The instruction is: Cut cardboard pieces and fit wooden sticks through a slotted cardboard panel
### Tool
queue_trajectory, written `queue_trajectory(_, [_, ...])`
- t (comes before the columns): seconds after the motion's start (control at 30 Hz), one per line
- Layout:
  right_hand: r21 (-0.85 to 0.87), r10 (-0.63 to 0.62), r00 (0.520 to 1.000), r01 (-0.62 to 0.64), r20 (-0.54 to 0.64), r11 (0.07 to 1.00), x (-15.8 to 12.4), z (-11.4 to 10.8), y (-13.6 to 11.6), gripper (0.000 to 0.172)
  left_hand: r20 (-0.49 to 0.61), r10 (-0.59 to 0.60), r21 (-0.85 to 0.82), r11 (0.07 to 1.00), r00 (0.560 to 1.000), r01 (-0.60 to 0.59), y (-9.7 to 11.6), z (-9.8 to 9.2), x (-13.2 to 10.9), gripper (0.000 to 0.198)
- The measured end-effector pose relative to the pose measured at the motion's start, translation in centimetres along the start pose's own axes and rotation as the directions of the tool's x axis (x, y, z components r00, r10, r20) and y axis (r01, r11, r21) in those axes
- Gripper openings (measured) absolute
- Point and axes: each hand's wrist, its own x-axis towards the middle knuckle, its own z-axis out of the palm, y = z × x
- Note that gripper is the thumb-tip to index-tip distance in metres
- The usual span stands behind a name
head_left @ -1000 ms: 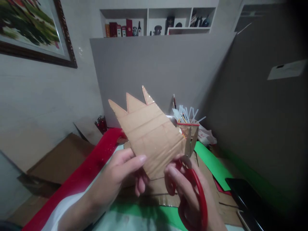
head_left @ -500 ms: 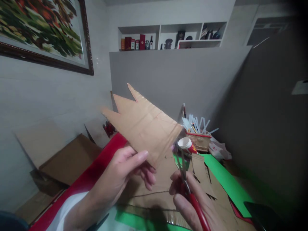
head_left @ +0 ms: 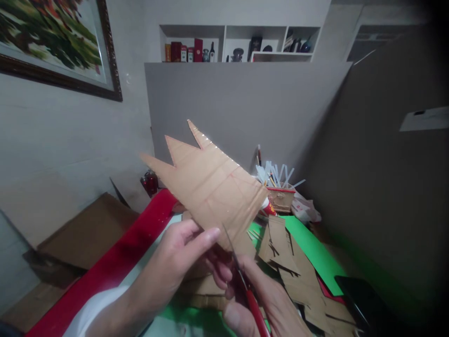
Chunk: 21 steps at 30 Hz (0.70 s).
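Observation:
My left hand (head_left: 178,262) pinches the lower edge of a brown cardboard piece (head_left: 206,185) cut into three pointed spikes, holding it up above the table. My right hand (head_left: 261,306) is closed round red-handled scissors (head_left: 245,288). Their thin blades point up and meet the cardboard's lower edge right beside my left thumb. Below the hands lie cardboard scraps (head_left: 291,271) on a green sheet (head_left: 312,245).
A small cardboard box of straws and pens (head_left: 278,187) stands at the back by a grey board (head_left: 242,107). A red strip (head_left: 115,262) runs along the left. Flat cardboard (head_left: 84,231) lies at far left, a dark phone (head_left: 365,299) at right.
The scissors swung from the cardboard's right corner to its lower edge near my left thumb. A cut-off strip fell away onto the scraps. The cardboard tilted flatter.

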Motion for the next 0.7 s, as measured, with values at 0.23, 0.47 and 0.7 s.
queue_trajectory(0.23, [0.024, -0.034, 0.999, 0.033, 0.016, 0.999, 0.01, -0.15, -0.25, 0.034, -0.023, 0.015, -0.004, 1.000, 1.000, -0.015, 0.22, 0.21, 0.13, 0.026])
queue_trajectory(0.47, [-0.046, 0.025, 0.991, -0.019, 0.129, 0.999, 0.12, -0.31, 0.11, 0.037, -0.038, 0.036, -0.003, 0.999, 0.999, -0.036, -0.32, 0.35, -0.01, 0.024])
queue_trajectory(0.7, [-0.027, 0.024, 0.998, -0.022, 0.054, 0.999, -0.20, 0.09, 0.24, 0.034, -0.005, 0.017, 0.008, 1.000, 1.000, -0.016, -0.15, 0.31, -0.10, 0.028])
